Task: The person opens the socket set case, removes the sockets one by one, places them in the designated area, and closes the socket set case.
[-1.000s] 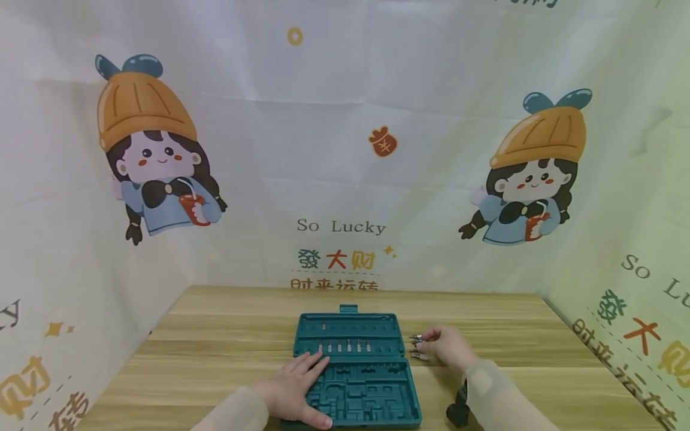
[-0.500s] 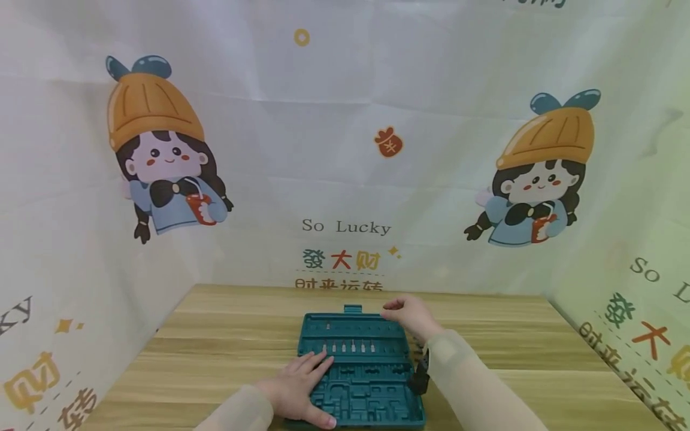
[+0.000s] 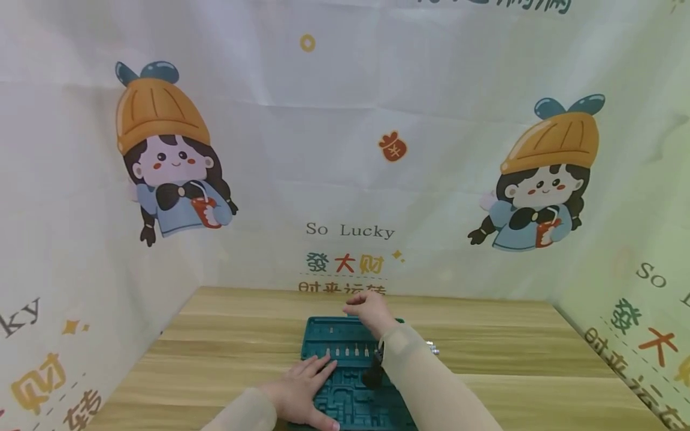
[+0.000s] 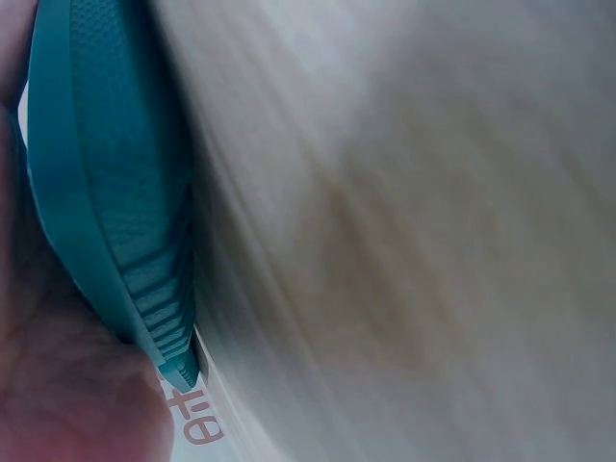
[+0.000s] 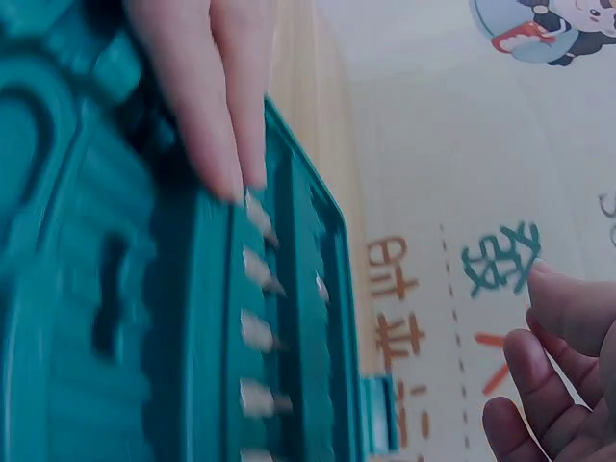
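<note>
A dark teal tool case [image 3: 345, 383] lies unfolded on the table, its lid half [image 5: 332, 289] away from me. Several short screwdriver bits [image 3: 347, 351] stand in a row in the lid, and a lone bit [image 3: 331, 330] sits in the slot row behind. My left hand [image 3: 302, 383] rests spread on the case's left side; two straight fingertips reach the end of the bit row. My right hand [image 3: 372, 311] is over the lid's back edge, thumb and fingers bent toward each other; I cannot tell whether something small is between them. The right forearm hides the case's right part.
Loose metal bits [image 3: 432, 347] lie on the wooden table [image 3: 512, 359] to the right of the case, partly behind the right sleeve. A printed cloth [image 3: 269, 149] hangs behind the table and along its sides. The case's latch [image 5: 380, 414] sticks out at the back.
My right hand has left the loose bits at the right and moved left and away from me, across to the lid's back edge. The left hand stays on the case.
</note>
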The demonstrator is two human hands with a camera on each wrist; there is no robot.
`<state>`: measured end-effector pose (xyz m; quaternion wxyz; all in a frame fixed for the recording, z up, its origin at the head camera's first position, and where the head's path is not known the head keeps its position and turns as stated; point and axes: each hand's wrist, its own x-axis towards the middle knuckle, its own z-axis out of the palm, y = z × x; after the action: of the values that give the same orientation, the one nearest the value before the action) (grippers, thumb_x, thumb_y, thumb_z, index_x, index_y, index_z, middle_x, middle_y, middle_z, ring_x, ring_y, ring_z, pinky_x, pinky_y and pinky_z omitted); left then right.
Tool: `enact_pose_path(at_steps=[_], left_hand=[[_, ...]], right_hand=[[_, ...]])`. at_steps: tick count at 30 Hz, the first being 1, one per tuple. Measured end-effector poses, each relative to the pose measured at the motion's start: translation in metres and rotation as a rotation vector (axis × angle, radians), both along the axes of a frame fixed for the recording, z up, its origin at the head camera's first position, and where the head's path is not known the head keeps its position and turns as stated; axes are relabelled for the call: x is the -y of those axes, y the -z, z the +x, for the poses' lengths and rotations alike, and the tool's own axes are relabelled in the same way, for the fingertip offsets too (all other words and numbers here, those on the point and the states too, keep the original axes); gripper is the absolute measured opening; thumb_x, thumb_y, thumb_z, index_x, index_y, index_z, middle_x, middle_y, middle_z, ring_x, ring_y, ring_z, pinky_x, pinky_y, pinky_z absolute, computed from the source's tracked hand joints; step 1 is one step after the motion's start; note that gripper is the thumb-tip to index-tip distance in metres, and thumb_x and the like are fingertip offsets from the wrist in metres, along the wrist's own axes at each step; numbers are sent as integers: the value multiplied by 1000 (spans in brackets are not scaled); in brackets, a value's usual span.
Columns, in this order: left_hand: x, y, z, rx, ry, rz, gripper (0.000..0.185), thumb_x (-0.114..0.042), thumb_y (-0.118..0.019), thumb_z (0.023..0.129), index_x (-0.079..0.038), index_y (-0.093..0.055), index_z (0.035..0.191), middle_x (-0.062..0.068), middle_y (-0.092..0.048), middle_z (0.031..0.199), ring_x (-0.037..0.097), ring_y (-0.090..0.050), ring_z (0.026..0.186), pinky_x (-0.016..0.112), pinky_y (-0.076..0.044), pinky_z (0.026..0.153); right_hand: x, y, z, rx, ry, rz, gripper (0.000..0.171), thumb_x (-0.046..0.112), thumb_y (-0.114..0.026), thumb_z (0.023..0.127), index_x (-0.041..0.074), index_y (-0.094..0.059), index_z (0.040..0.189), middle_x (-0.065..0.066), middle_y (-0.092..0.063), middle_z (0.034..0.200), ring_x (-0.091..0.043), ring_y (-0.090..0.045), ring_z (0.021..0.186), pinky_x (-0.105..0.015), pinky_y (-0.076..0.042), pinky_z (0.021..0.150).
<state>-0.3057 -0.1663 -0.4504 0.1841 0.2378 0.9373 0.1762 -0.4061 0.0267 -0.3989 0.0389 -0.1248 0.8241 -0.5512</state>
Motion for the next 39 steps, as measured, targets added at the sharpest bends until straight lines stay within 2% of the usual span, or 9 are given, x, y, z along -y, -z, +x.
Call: enact_pose_path(at_steps=[5,8,12,14,16,23,32,35,39], left_hand=[[0,10,-6,-18,18,-14,102,-77,-58,75,-27,-19,155,-4,-14,160,31,-13,145,60,-21,109],[4,36,-24,-46,38,-26,101,-80,-56,74,-34,-15,155,-10,-11,160,28,-12,146,59,-22,109],[2,34,-22,-65,56,-42,100,-79,-54,75,-33,-15,155,-9,-12,160,27,-13,145,57,-23,110],[-4,14,-8,-60,50,-46,100,-77,-56,77,-27,-19,155,-5,-15,160,29,-15,145,56,-23,110],[-5,9,-5,-71,55,-48,100,-75,-56,78,-23,-21,155,-2,-17,160,30,-16,145,55,-23,110],[-2,10,-4,-82,53,-52,98,-76,-54,79,-22,-22,155,-2,-18,159,30,-17,144,54,-23,110],[0,11,-5,-92,51,-57,98,-75,-55,79,-24,-22,155,-2,-19,159,29,-18,144,53,-24,110],[5,22,-15,-74,53,-54,100,-79,-52,77,-28,-18,155,-4,-16,160,28,-16,145,54,-23,111],[14,52,-37,-67,60,-46,100,-83,-50,74,-37,-12,155,-9,-13,160,26,-13,146,55,-23,110]], right_hand=[[18,12,-3,40,5,-44,21,13,-67,91,1,-66,108,-12,-62,111,-30,-58,104,-50,-46,91],[24,20,-5,37,27,-50,22,13,-69,90,0,-68,107,-12,-63,110,-31,-59,103,-50,-46,90],[26,32,-7,40,64,-26,26,15,-71,88,0,-69,109,-13,-64,112,-36,-57,109,-58,-28,104],[26,39,-9,42,87,10,27,17,-72,88,2,-70,109,-12,-65,112,-38,-54,114,-65,-12,107],[27,44,-10,42,118,51,26,20,-73,87,5,-71,108,-11,-66,112,-40,-49,118,-69,-2,104],[31,59,-11,111,225,130,20,27,-78,81,18,-75,99,-16,-56,128,-50,-29,128,-67,-18,102],[38,65,-14,100,255,273,15,27,-79,81,20,-76,94,-20,-52,121,-52,-28,126,-66,-22,101],[40,62,-15,130,244,262,14,26,-79,81,20,-75,93,-23,-48,125,-53,-24,127,-66,-21,102],[40,57,-15,172,213,214,14,20,-79,82,17,-76,95,-28,-44,130,-55,-18,130,-65,-20,104]])
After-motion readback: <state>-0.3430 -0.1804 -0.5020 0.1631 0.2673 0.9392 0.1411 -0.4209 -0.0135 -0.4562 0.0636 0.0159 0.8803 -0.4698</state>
